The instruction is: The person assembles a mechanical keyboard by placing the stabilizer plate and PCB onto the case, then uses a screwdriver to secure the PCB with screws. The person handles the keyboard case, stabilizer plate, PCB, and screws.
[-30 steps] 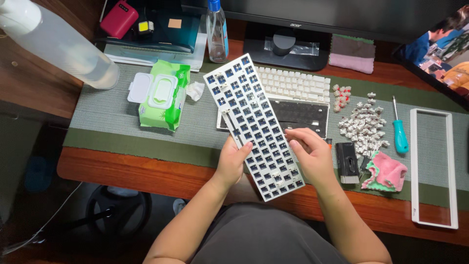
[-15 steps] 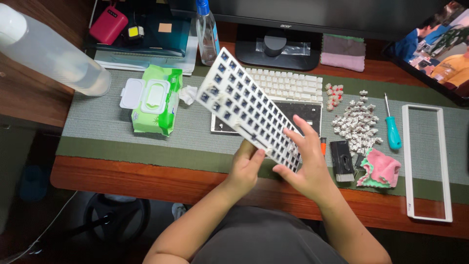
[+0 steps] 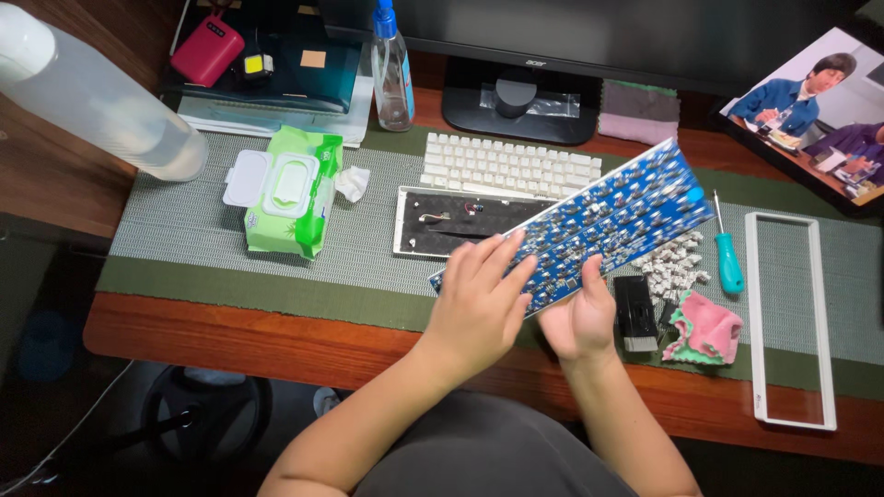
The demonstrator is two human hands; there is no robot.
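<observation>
Seen from above: wooden desk (image 3: 276, 345), reddish-brown, under even indoor light, topped by a green-edged grey mat (image 3: 184, 230) spanning nearly its full width. Along the far edge, dark monitor stand (image 3: 520, 110). Below the near edge, dim floor (image 3: 55, 433) and black chair base (image 3: 198, 414).

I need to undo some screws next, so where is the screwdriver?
The teal-handled screwdriver lies at right on the mat, between the pile of loose switches and the white frame.

Even overhead light, soft shadows; the bottle (image 3: 97, 87) near the left edge looks blurred, perhaps stretched.
</observation>
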